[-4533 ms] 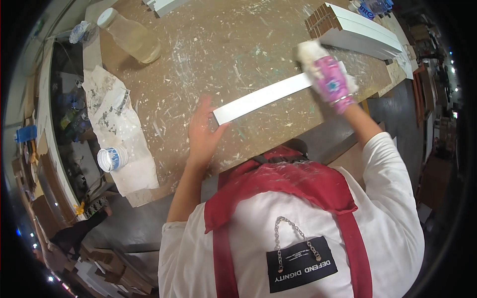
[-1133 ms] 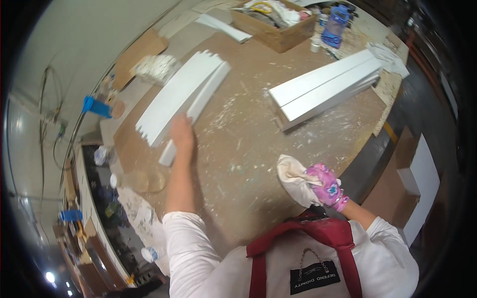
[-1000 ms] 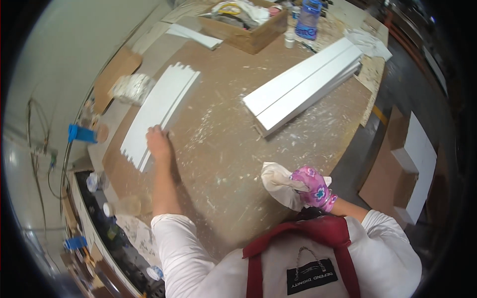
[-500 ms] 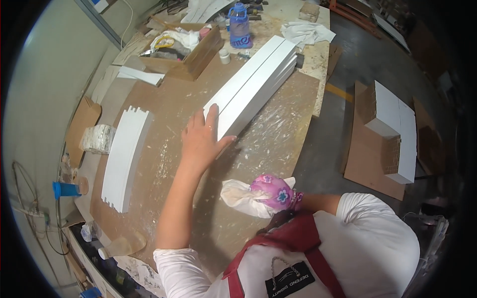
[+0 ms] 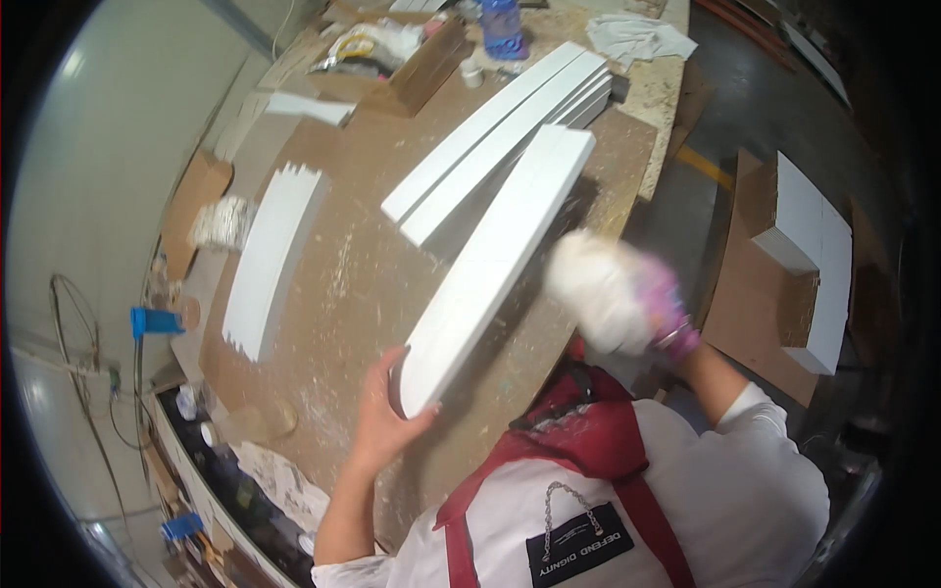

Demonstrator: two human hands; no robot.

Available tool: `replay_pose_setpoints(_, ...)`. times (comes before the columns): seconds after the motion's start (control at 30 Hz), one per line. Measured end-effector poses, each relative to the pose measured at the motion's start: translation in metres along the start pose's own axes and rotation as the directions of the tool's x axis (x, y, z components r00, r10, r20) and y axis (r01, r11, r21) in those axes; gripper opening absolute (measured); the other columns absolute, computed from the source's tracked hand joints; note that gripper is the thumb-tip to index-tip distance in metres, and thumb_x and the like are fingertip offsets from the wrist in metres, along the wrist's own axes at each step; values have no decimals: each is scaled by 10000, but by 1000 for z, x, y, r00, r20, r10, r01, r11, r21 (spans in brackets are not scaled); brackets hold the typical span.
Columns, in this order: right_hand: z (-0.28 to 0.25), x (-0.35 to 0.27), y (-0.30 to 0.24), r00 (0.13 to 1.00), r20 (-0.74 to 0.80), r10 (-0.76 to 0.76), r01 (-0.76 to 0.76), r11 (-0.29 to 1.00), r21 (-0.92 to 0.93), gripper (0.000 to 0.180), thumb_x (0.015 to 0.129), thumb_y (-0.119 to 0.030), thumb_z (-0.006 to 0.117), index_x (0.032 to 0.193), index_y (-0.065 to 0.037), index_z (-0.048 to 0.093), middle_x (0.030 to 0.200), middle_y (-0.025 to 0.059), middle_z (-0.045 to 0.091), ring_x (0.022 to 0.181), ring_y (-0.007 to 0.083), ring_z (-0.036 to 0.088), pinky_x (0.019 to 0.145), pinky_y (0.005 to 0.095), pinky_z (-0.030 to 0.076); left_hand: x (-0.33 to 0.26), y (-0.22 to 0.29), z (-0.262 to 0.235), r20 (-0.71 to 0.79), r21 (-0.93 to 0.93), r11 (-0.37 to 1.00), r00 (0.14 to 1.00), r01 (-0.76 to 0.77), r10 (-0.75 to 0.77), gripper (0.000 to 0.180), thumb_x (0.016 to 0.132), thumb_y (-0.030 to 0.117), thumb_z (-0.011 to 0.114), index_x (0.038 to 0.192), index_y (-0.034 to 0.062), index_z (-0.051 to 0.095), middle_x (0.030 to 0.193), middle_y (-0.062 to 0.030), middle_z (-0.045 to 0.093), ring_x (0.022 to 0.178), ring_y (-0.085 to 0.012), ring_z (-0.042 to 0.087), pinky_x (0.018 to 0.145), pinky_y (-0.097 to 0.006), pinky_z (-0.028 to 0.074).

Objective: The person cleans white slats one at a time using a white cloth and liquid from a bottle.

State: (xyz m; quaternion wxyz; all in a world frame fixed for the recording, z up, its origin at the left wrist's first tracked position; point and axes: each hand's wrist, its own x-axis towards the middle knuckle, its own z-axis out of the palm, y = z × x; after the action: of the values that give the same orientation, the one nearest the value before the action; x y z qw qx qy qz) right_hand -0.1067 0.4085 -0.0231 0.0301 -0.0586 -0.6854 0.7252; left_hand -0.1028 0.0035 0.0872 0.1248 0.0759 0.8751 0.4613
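Note:
My left hand (image 5: 385, 416) grips the near end of a long white board (image 5: 502, 260), thumb on one side and fingers round the other. The board slants over the table, its far end near a stack of similar white boards (image 5: 495, 147). My right hand (image 5: 665, 306), in a purple flowered glove, holds a bunched white cloth (image 5: 596, 289) to the right of the board. Hand and cloth are blurred by motion, and the cloth hides the fingers.
Several white boards with notched ends stand together at the left (image 5: 274, 260). Beyond are an open box of tools (image 5: 421, 73), a small white bottle (image 5: 471, 73) and a blue bottle (image 5: 502, 34). White panels (image 5: 804, 225) rest on cardboard to the right, past the table edge.
One white board has come off the stack toward me, my left hand now gripping its near end. My right hand with the cloth has moved right and up. The view has shifted.

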Motion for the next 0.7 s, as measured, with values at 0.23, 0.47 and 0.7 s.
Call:
replay_pose_setpoints(0.23,-13,22,-58,972,-132,-195,126,903,-410,319,913,-241,543,1158,-37,558,1060,71,619,916,194,613,792,320,508,-64,-78,40,-7,557,830,999,-33,44,812,644,244,788,1334,31,417,1291,-206,442,1144,-395,453,982,-482,351)
replay_pose_setpoints(0.47,207,-34,7,621,780,-77,741,380,-553,490,779,-350,584,1245,-204,542,1189,73,566,1098,244,550,922,423,428,-62,-97,59,18,719,691,995,-78,94,755,745,333,717,1350,17,394,1412,-223,340,1281,-397,344,1043,-521,248)
replay_pose_setpoints(0.7,76,96,4,854,515,-78,501,-142,-853,256,797,-160,536,1030,-100,623,958,123,635,866,265,621,790,391,504,-67,-102,59,-15,710,701,994,-69,113,800,766,323,684,1415,50,304,1476,-177,282,1313,-379,319,1037,-504,255)
